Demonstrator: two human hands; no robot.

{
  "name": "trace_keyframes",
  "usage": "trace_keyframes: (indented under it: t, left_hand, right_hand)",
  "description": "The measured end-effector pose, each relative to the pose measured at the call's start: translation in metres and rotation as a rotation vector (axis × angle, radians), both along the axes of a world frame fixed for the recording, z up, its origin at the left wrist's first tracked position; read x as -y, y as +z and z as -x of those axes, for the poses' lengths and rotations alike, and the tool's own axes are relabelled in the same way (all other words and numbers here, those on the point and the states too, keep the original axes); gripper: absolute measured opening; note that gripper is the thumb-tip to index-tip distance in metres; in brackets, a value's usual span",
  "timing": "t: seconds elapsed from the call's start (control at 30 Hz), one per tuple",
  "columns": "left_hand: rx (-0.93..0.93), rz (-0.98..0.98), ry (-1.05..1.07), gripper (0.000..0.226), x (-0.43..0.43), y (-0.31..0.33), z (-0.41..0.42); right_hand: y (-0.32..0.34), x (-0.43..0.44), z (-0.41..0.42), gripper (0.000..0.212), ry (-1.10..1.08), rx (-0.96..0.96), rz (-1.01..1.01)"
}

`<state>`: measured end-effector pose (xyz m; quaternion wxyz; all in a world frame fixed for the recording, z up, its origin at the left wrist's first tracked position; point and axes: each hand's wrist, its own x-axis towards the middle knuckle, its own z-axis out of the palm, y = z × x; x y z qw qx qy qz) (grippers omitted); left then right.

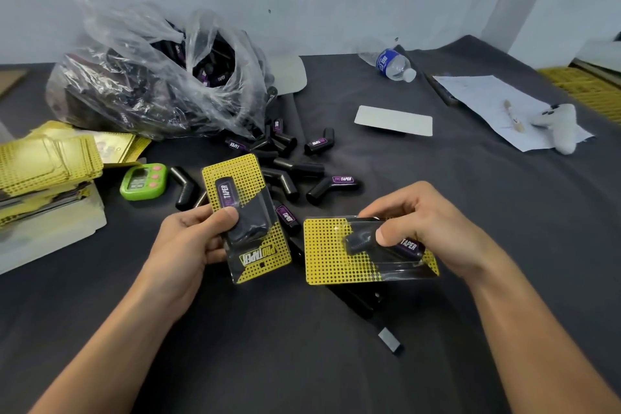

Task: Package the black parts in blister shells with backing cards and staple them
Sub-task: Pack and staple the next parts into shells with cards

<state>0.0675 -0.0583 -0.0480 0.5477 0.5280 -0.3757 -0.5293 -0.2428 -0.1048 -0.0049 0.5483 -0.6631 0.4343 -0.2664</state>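
2 blister packs in hand
The left hand [198, 239] pinches a yellow dotted card pack [265, 255], clear blister over its black part; at 3 o'clock the right hand [426, 225] grips a matching pack [329, 255].

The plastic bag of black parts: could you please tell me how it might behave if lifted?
The plastic bag is thin and crumpled, so it would probably sag. It looks stuffed with parts, so likely heavy. Its open side faces the spilled black parts, so more might tumble out.
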Motion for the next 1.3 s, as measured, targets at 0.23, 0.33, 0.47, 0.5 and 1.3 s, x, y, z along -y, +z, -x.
trace_keyframes:
  t: [0.23, 0.33, 0.47, 0.5, 1.3]
  left_hand:
    - [0.041, -0.011, -0.022, 0.031, -0.001, -0.001, -0.001]
    - [0.036, -0.008, -0.036, 0.03, -0.001, -0.001, -0.002]
    - [0.036, -0.015, -0.044, 0.029, 0.001, -0.003, -0.003]
    - [0.035, -0.015, -0.044, 0.029, 0.001, -0.003, -0.003]
    - [0.028, -0.001, -0.061, 0.031, 0.001, -0.005, -0.004]
  right_hand:
    - [0.001, -0.001, -0.003, 0.036, -0.005, -0.031, 0.0]
    - [0.001, -0.001, -0.002, 0.036, -0.014, -0.031, -0.003]
    - [-0.002, 0.0, -0.002, 0.039, -0.025, -0.014, -0.008]
    - [-0.003, 0.0, -0.001, 0.039, -0.018, -0.01, -0.002]
    - [-0.023, 0.013, 0.01, 0.048, -0.334, 0.161, -0.161]
